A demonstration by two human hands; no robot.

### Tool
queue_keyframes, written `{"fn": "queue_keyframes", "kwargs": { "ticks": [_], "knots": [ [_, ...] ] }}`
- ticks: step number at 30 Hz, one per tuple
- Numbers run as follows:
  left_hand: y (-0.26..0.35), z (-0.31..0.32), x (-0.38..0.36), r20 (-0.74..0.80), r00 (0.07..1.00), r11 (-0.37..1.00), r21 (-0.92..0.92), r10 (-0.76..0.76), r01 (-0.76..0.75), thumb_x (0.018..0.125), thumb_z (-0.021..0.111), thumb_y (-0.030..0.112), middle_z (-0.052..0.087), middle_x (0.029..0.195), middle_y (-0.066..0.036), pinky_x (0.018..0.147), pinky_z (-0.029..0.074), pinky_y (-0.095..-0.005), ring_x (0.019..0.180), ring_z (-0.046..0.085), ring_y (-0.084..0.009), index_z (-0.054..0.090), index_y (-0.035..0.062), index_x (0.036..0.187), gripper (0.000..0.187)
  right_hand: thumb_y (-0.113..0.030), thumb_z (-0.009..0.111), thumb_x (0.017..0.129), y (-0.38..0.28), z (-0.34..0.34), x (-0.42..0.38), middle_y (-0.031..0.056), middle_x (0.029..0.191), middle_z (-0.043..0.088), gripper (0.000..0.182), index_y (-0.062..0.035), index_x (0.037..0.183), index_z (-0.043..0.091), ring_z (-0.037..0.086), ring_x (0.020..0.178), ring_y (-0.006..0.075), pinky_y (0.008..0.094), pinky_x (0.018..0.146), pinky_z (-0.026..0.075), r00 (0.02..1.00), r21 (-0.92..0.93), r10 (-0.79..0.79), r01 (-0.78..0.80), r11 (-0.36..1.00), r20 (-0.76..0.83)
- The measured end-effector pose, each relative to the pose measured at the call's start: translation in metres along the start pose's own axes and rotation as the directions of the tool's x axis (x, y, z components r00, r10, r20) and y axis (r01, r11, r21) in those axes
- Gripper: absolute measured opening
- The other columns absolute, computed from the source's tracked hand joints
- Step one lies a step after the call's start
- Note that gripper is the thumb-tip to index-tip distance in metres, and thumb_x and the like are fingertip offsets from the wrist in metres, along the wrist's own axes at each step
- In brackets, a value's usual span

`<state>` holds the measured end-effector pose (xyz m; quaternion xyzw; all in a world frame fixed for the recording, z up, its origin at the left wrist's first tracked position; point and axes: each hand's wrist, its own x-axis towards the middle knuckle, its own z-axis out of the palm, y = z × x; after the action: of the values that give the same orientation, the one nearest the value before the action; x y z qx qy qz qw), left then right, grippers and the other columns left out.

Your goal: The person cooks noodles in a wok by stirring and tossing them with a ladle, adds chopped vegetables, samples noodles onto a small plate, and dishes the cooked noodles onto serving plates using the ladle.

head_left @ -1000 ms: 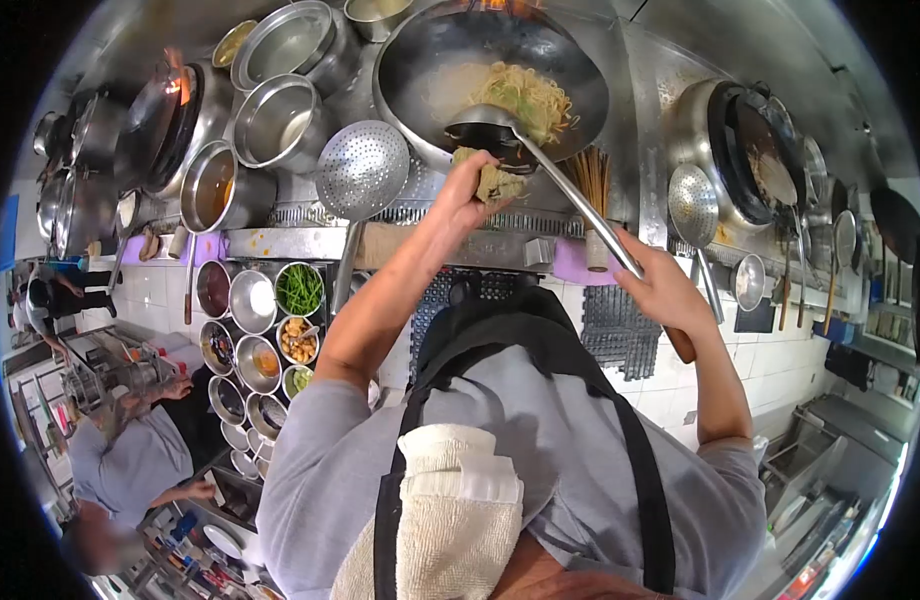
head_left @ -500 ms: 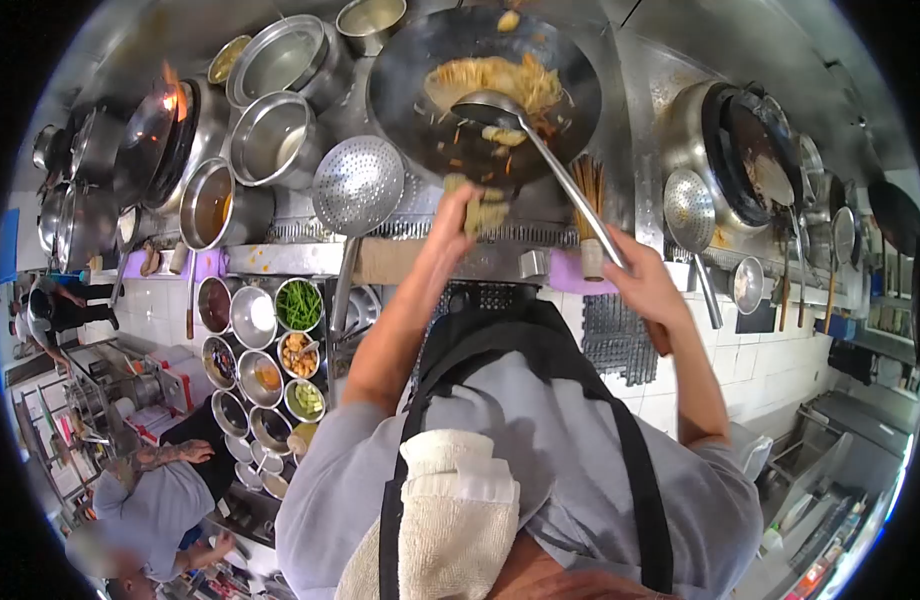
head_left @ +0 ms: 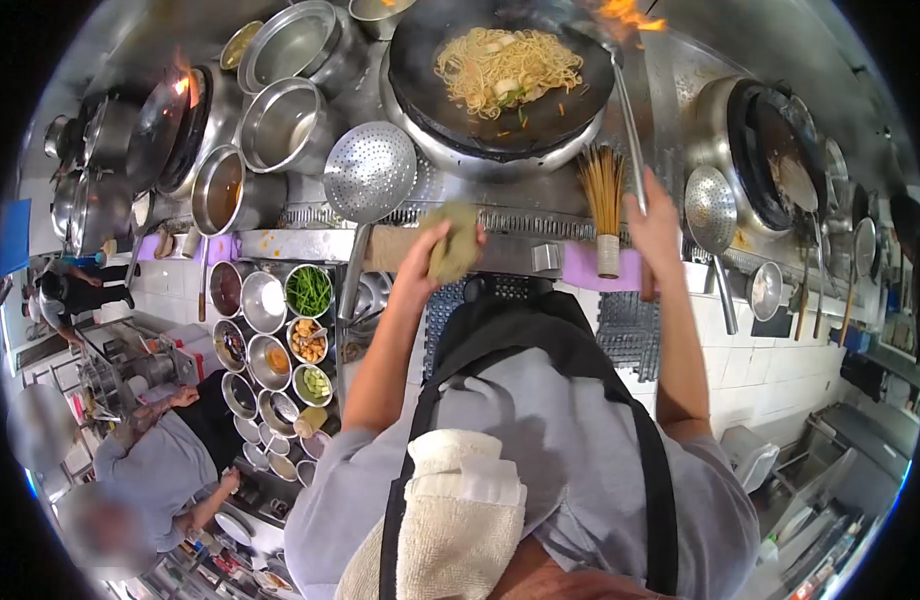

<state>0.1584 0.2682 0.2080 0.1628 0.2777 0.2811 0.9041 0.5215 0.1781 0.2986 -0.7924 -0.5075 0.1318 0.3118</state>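
Noodles with bits of vegetable lie in the black wok on the steel burner. My left hand is closed on a folded greenish cloth, in front of the wok and apart from it. My right hand is wrapped round the long handle of a ladle to the right of the wok. The handle points away from me, and the ladle's bowl is hard to make out near the far right wok rim. Flame flares there. A bamboo brush lies left of my right hand.
A perforated strainer and steel pots stand left of the wok. Bowls of ingredients sit lower left. Another burner wok and strainer are right. Two other people work at left.
The ladle has left the noodles and moved to the wok's far right. My left hand with the cloth has drawn back from the wok's near rim. Flame now shows behind the wok.
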Motion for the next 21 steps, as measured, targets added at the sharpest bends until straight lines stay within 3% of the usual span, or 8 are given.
{"fn": "queue_keyframes", "kwargs": {
  "ticks": [3, 4, 7, 9, 14, 17, 20, 21],
  "knots": [
    [-0.02, -0.013, -0.049, 0.023, 0.998, 0.99, -0.128, -0.053, 0.056, 0.089, 0.068, 0.035, 0.059, 0.136, -0.018, 0.107, 0.042, -0.0599, 0.125, 0.059, -0.0323, 0.047, -0.002, 0.142, 0.067, -0.021, 0.062, 0.095, -0.026, 0.057, 0.024, 0.0335, 0.124, 0.062, 0.058, 0.0058, 0.144, 0.046, 0.06, 0.119, 0.0453, 0.0433, 0.102, 0.047, 0.961, 0.092, 0.274, -0.276, 0.957, 0.032],
    [-0.028, -0.018, -0.057, -0.007, 0.999, 0.994, -0.106, -0.032, 0.031, 0.089, 0.067, 0.034, 0.059, 0.136, -0.018, 0.108, 0.042, -0.0601, 0.124, 0.059, -0.0325, 0.047, -0.0024, 0.142, 0.067, -0.017, 0.059, 0.096, 0.024, 0.115, 0.03, 0.0268, 0.099, 0.071, 0.047, 0.0036, 0.138, 0.053, 0.072, 0.085, 0.0375, 0.0432, 0.076, 0.056, 0.942, -0.07, -0.152, 0.138, 0.988, -0.299],
    [-0.037, -0.024, -0.062, -0.089, 0.995, 0.997, -0.062, 0.036, -0.042, 0.091, 0.065, 0.033, 0.06, 0.133, -0.019, 0.11, 0.04, -0.0609, 0.123, 0.06, -0.034, 0.049, -0.0042, 0.139, 0.063, -0.011, 0.056, 0.097, -0.044, 0.048, 0.017, 0.0064, 0.068, 0.057, 0.029, -0.0005, 0.124, 0.06, 0.054, 0.046, 0.0149, 0.0324, 0.042, 0.044, 0.868, 0.608, 0.203, -0.467, 0.642, 0.452],
    [-0.034, -0.02, -0.053, -0.091, 0.996, 0.991, -0.129, 0.007, -0.019, 0.091, 0.065, 0.034, 0.06, 0.132, -0.02, 0.11, 0.04, -0.0621, 0.122, 0.06, -0.035, 0.05, -0.0049, 0.136, 0.061, -0.009, 0.055, 0.096, -0.039, 0.019, 0.019, -0.001, 0.061, 0.046, 0.023, -0.0027, 0.118, 0.06, 0.041, 0.039, 0.006, 0.0266, 0.034, 0.034, 0.858, 0.671, 0.139, -0.479, 0.566, 0.495],
    [-0.009, 0.006, 0.005, -0.037, 0.998, 0.989, -0.139, -0.048, 0.043, 0.093, 0.061, 0.037, 0.061, 0.13, -0.021, 0.107, 0.04, -0.0682, 0.119, 0.061, -0.0375, 0.053, -0.0023, 0.133, 0.057, -0.009, 0.057, 0.096, -0.031, 0.055, 0.108, 0.0001, 0.062, 0.048, 0.009, -0.0043, 0.104, 0.057, 0.043, 0.041, 0.0084, 0.0277, 0.035, 0.036, 0.952, 0.629, 0.149, -0.289, 0.721, 0.266],
    [0.015, 0.039, 0.05, -0.021, 0.997, 0.978, -0.194, -0.076, 0.071, 0.094, 0.059, 0.04, 0.061, 0.128, -0.02, 0.104, 0.041, -0.0704, 0.117, 0.061, -0.0388, 0.053, 0.0018, 0.133, 0.054, -0.01, 0.057, 0.095, -0.045, 0.085, 0.141, 0.0006, 0.064, 0.049, 0.006, -0.0066, 0.093, 0.053, 0.044, 0.042, 0.0091, 0.0292, 0.036, 0.037, 0.867, 0.607, 0.122, -0.433, 0.667, 0.483],
    [0.036, 0.065, 0.091, -0.086, 0.991, 0.986, -0.141, -0.102, 0.089, 0.094, 0.059, 0.038, 0.061, 0.126, -0.019, 0.101, 0.043, -0.07, 0.114, 0.061, -0.0398, 0.053, 0.0049, 0.133, 0.051, -0.01, 0.06, 0.094, -0.049, 0.081, 0.111, 0.0127, 0.071, 0.06, 0.046, -0.0051, 0.139, 0.054, 0.059, 0.051, 0.0223, 0.0386, 0.048, 0.049, 0.806, 0.38, -0.055, -0.216, 0.899, 0.589],
    [0.042, 0.073, 0.101, -0.113, 0.989, 0.991, -0.103, -0.099, 0.088, 0.094, 0.059, 0.035, 0.062, 0.125, -0.018, 0.1, 0.044, -0.0698, 0.113, 0.061, -0.0399, 0.053, 0.0053, 0.132, 0.049, -0.009, 0.059, 0.093, -0.027, 0.086, 0.091, 0.0178, 0.078, 0.064, 0.055, -0.0115, 0.147, 0.046, 0.064, 0.062, 0.0296, 0.0427, 0.057, 0.051, 0.895, 0.288, -0.272, 0.173, 0.942, 0.354]
  ]
}}
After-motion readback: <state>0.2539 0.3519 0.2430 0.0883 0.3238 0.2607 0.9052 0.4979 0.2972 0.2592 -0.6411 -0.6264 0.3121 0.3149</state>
